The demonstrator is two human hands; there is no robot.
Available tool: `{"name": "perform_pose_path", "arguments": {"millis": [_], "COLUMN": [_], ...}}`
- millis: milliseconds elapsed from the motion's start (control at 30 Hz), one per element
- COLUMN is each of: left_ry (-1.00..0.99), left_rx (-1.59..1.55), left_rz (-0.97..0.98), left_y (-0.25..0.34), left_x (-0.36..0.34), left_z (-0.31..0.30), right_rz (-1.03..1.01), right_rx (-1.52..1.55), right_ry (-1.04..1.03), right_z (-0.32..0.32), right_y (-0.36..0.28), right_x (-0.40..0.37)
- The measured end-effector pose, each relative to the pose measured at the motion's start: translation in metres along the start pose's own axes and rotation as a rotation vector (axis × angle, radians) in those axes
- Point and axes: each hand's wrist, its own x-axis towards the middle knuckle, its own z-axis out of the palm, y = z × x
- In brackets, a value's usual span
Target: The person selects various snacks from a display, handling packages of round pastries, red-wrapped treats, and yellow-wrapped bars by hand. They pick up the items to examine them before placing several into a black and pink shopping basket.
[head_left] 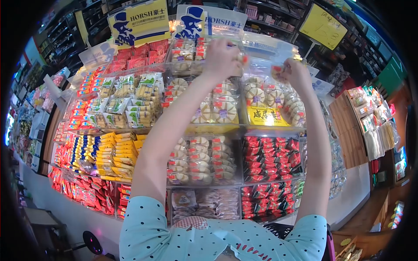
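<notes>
Both my arms reach over a tiered snack display. My left hand [221, 57], smeared by motion, is at the top tier with its fingers closed around a small wrapped pastry [242, 59] with a red mark. To the right, my right hand [298, 75] pinches another wrapped pastry [278, 73] by its edge. Below the right hand is a bin of round wrapped pastries [257, 94] with a yellow sign [266, 115] at its front. Similar round pastries [224, 106] fill the bin under my left forearm.
Green-and-white snack packs [117, 108] and yellow packets [116, 154] fill the left bins. Red-and-black packets [270, 158] lie lower right. Brand signs [139, 21] and a yellow price card [324, 27] stand behind. A wooden side shelf [348, 126] is at right.
</notes>
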Motion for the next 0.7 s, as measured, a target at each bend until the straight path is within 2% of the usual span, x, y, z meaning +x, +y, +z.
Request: {"name": "perform_pose_path", "arguments": {"millis": [33,167,233,267,333,367,433,500,567,700], "left_ry": [0.168,0.174,0.237,0.236,0.226,0.225,0.091,0.057,0.032,-0.005], "left_rx": [0.056,0.166,0.217,0.217,0.215,0.215,0.125,0.050,-0.059,-0.234], "left_rz": [-0.041,-0.151,-0.236,-0.231,-0.415,-0.409,-0.638,-0.701,-0.789,-0.914], "left_y": [-0.010,-0.054,-0.085,-0.096,-0.118,-0.126,-0.137,-0.153,-0.179,-0.196], "left_x": [0.004,0.011,0.009,0.005,-0.002,-0.007,-0.020,-0.034,-0.054,-0.058], "left_z": [-0.008,-0.031,-0.037,-0.040,-0.044,-0.045,-0.046,-0.041,-0.025,-0.021], "right_rz": [-0.027,-0.129,-0.166,-0.195,-0.222,-0.216,-0.205,-0.121,-0.143,-0.176], "right_rx": [0.006,0.022,0.062,0.058,0.055,0.115,0.173,0.115,0.120,0.152], "right_ry": [0.043,0.178,0.239,0.276,0.318,0.330,0.343,0.273,0.286,0.301], "right_z": [0.003,0.019,0.032,0.038,0.051,0.058,0.070,0.081,0.096,0.118], "right_y": [-0.004,-0.020,-0.025,-0.029,-0.035,-0.037,-0.044,-0.052,-0.052,-0.055], "right_x": [0.010,0.044,0.059,0.066,0.081,0.088,0.100,0.111,0.123,0.146]}}
